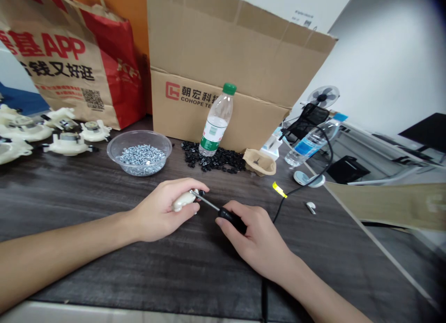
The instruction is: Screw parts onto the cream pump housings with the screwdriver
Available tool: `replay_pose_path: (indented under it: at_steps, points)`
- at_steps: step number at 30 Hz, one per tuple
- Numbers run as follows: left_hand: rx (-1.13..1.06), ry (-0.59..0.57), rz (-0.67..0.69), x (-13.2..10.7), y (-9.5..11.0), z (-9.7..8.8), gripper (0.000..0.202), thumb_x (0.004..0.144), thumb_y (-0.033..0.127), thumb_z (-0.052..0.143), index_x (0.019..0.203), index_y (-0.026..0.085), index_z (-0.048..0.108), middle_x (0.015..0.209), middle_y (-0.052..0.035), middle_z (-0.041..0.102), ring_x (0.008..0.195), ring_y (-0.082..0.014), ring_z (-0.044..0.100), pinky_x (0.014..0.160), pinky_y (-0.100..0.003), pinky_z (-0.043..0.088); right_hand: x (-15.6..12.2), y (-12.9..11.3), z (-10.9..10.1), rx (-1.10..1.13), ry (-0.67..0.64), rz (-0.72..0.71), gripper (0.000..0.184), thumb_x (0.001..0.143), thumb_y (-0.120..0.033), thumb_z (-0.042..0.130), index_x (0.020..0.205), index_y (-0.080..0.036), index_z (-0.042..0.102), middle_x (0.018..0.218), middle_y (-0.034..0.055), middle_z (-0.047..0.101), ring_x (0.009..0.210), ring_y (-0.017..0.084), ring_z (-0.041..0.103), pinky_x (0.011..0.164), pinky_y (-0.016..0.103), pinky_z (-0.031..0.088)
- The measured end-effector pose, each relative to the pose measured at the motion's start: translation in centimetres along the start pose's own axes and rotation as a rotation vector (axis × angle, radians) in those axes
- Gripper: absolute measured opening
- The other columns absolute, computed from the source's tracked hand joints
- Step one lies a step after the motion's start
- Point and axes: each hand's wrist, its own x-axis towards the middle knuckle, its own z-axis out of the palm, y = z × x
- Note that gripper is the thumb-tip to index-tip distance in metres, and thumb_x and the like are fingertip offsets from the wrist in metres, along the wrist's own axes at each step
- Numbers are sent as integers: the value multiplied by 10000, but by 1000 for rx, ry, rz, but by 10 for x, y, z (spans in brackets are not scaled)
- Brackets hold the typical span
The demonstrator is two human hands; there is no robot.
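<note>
I read the fingers of the left hand [156, 211] as closed around a small white plastic part [183, 201], and those of the right hand [251, 234] as closed on the black handle of a single screwdriver [228, 216]. Its steel shaft spans the gap between the hands, with the tip at the white plastic part, close against the left fingers. Both forearms lie across a dark wood-grain counter [104, 267]; its near edge runs below them and its right edge slants away well past the right hand. Ahead of the hands I have one clear bowl [139, 136] holding silver screws [141, 159], too many for me to count, and just beside it one loose heap of small black pieces [212, 158]. One water bottle [218, 121] with a green cap stands upright at the heap's far side. Toward the left edge of my view sit about six white plastic housings [68, 144], the outermost cut off by the frame. To the right I count one crumpled brown paper cup [259, 161], one yellow tag [279, 189], one white earbud [311, 207], one black cable [306, 183] and a second, tilted bottle [308, 146]. Behind everything stand one open cardboard box [216, 49] and one paper bag [69, 67].
</note>
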Motion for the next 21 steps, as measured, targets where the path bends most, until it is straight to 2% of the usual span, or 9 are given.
replay_pose_path:
  at_steps: [21]
  points:
    - [-1, 11, 3, 1, 2, -1, 276, 877, 221, 547, 1145, 190, 602, 1073, -26, 676, 950, -148, 630, 843, -232, 465, 0, 1, 1, -14, -5, 1, 180, 897, -338, 513, 758, -227, 541, 603, -49, 534, 551, 129, 495, 541, 256, 323]
